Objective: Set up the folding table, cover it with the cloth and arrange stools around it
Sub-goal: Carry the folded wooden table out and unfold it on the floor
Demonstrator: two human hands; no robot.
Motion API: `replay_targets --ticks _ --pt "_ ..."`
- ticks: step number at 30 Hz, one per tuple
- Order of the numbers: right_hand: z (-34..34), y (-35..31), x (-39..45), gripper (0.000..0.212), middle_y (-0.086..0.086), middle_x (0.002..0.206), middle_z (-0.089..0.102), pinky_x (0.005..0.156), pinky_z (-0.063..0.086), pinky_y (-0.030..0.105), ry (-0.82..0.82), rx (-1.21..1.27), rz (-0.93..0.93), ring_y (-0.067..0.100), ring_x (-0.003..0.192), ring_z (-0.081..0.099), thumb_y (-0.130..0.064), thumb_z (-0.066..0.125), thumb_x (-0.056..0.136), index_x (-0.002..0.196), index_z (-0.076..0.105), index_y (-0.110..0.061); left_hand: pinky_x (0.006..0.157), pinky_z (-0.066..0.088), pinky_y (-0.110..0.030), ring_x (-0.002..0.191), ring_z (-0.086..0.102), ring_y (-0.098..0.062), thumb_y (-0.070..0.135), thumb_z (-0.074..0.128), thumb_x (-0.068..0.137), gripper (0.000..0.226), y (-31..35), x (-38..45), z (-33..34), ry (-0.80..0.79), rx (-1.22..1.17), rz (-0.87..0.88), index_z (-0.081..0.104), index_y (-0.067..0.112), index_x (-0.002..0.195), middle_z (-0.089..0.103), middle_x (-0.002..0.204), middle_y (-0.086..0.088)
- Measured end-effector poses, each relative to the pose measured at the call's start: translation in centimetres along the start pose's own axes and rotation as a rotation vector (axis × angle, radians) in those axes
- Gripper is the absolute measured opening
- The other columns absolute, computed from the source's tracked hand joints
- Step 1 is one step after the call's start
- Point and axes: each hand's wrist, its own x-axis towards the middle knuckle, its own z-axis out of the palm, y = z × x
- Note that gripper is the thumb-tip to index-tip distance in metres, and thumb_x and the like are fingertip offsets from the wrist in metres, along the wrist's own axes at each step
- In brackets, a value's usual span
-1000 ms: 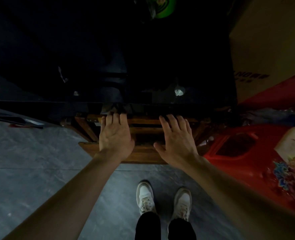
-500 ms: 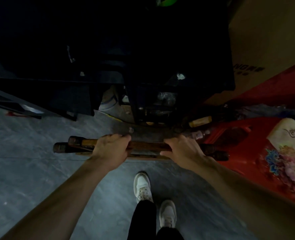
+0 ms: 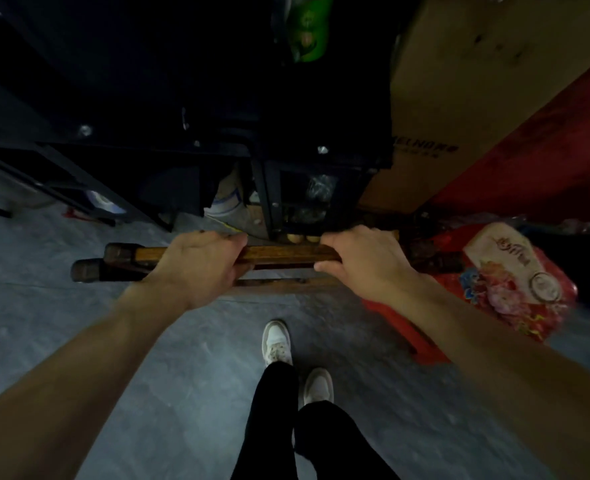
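A folded wooden table frame [image 3: 283, 253] with dark capped leg ends hangs edge-on in front of me, above the grey floor. My left hand [image 3: 196, 261] grips its top rail left of centre, fingers curled over the far side. My right hand [image 3: 363, 259] grips the same rail right of centre. The frame's lower parts are hidden under my hands. A red plastic stool [image 3: 404, 327] stands on the floor to the right, partly behind my right forearm. A red floral cloth bundle [image 3: 508, 282] lies on it.
A dark metal shelf unit [image 3: 169, 157] with jars and clutter stands right behind the frame. A large cardboard box [image 3: 466, 98] and a red surface [image 3: 546, 161] fill the upper right. My feet in white shoes [image 3: 276, 341] stand on the grey floor [image 3: 61, 323].
My hands went from lying flat on the wooden frame to gripping its rail. The frame came out from under the shelf and turned edge-on; my feet stepped back.
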Motion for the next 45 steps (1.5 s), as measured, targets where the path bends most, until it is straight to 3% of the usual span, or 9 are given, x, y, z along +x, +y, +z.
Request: replay_targets --ticks 5,8,12,18,25,30,37,41,45 --pt "-8.5 -3.5 -6.5 0.026 -0.005 0.09 0.058 0.065 0.031 0.032 0.155 -0.076 -0.032 0.024 0.089 0.059 -0.049 0.052 0.097 0.11 0.056 -0.027 0.059 0.038 -0.033 0.072 0.062 -0.028 0.051 0.054 0.092 0.029 3.2 -6.4 -9.3 0.224 0.02 0.024 0.036 0.029 0.086 0.063 0.082 0.001" --pt "-13.1 -6.2 -10.4 0.029 -0.001 0.095 0.063 0.065 0.029 0.031 0.307 -0.13 -0.067 0.025 0.087 0.06 -0.049 0.054 0.096 0.11 0.056 -0.023 0.049 0.036 -0.03 0.057 0.059 -0.028 0.045 0.063 0.086 0.027 4.5 -10.4 -14.6 0.38 0.069 0.059 0.049 0.022 0.084 0.06 0.07 0.001" --pt "-17.7 -9.6 -15.2 0.026 -0.001 0.084 0.062 0.062 0.027 0.029 0.466 -0.186 -0.067 0.024 0.077 0.061 -0.045 0.061 0.093 0.101 0.061 -0.021 0.046 0.03 -0.027 0.053 0.057 -0.026 0.04 0.067 0.085 0.025 5.7 -14.8 -20.2 0.507 0.11 0.103 0.051 0.021 0.081 0.056 0.065 0.004" --pt "-20.2 -13.1 -22.3 0.025 -0.004 0.084 0.06 0.056 0.035 0.031 0.463 -0.185 0.038 0.018 0.076 0.058 -0.048 0.057 0.094 0.1 0.058 -0.024 0.042 0.028 -0.025 0.046 0.053 -0.025 0.04 0.07 0.082 0.033 7.2 -19.0 -23.4 0.596 0.182 0.25 0.041 0.026 0.076 0.05 0.059 0.007" --pt "-19.4 -16.5 -32.5 0.024 -0.006 0.086 0.061 0.064 0.046 0.034 0.462 -0.181 0.321 0.017 0.078 0.058 -0.052 0.053 0.094 0.092 0.052 -0.028 0.042 0.043 -0.031 0.05 0.056 -0.024 0.041 0.065 0.08 0.023 11.6 -22.8 -25.8 0.589 0.204 0.489 0.048 0.025 0.078 0.053 0.063 0.006" --pt "-18.8 -16.3 -40.8 0.03 -0.005 0.081 0.062 0.062 0.048 0.034 0.498 -0.208 0.486 0.018 0.074 0.06 -0.056 0.053 0.092 0.092 0.055 -0.027 0.052 0.037 -0.032 0.067 0.059 -0.023 0.049 0.054 0.089 0.022 18.2 -23.8 -27.2 0.521 0.232 0.643 0.047 0.028 0.087 0.05 0.071 0.008" --pt "-17.0 -14.4 -55.0 0.03 -0.007 0.076 0.053 0.063 0.051 0.04 0.506 -0.238 0.723 0.017 0.071 0.055 -0.059 0.049 0.094 0.089 0.041 -0.031 0.05 0.037 -0.032 0.062 0.06 -0.026 0.047 0.058 0.086 0.023 31.5 -25.9 -27.0 0.548 0.221 0.934 0.05 0.025 0.086 0.054 0.066 0.005" --pt "-15.2 -13.5 -64.2 0.026 -0.006 0.08 0.055 0.066 0.051 0.037 0.476 -0.179 0.88 0.016 0.072 0.055 -0.055 0.051 0.095 0.093 0.046 -0.029 0.045 0.027 -0.029 0.05 0.054 -0.025 0.043 0.067 0.079 0.031 40.7 -27.8 -25.7 0.591 0.226 1.091 0.042 0.026 0.076 0.032 0.055 0.01" --pt "-13.4 -11.8 -73.0 0.024 -0.009 0.076 0.051 0.059 0.043 0.033 0.501 -0.157 0.998 0.014 0.07 0.052 -0.055 0.051 0.095 0.09 0.045 -0.032 0.048 0.036 -0.031 0.052 0.055 -0.024 0.044 0.066 0.08 0.027 50.3 -30.2 -24.2 0.57 0.195 1.181 0.046 0.026 0.076 0.043 0.057 0.009"
